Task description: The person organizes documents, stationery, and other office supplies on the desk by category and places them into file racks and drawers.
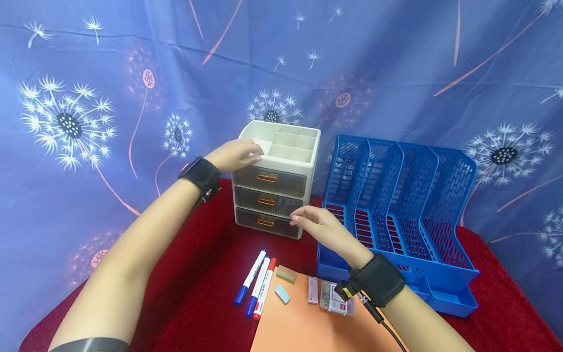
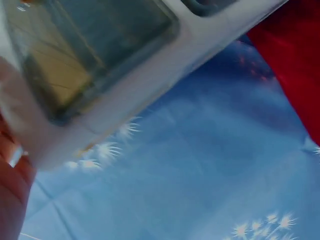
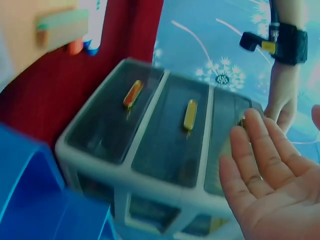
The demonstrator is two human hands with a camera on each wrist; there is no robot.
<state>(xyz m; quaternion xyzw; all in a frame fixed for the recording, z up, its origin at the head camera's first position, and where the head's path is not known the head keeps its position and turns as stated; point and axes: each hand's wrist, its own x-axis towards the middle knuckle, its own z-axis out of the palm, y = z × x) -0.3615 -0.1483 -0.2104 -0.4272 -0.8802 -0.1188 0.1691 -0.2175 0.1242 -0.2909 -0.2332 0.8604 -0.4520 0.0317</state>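
Observation:
A small white drawer unit point(image 1: 313, 168) with dark see-through drawers and gold handles stands on the red cloth. My left hand point(image 1: 235, 155) grips its upper left front edge, fingers bent over the rim by the open top tray point(image 1: 281, 159); in the left wrist view that hand point(image 2: 12, 185) is partly cut off at the corner. In front of the unit's lower right side is my right hand point(image 1: 318, 225), holding nothing. The right wrist view shows its palm point(image 3: 275, 185) with fingers loosely extended, overlapping the drawer nearest the top. All the drawers are closed.
A blue file rack point(image 1: 396, 205) stands at the right. Several markers point(image 1: 264, 288) lie on the cloth in front. On the orange sheet point(image 1: 286, 332) are erasers point(image 1: 282, 294), a pink item point(image 1: 313, 290) and a clear box point(image 1: 336, 298) of small pieces. A dandelion-print curtain point(image 1: 198, 73) hangs behind.

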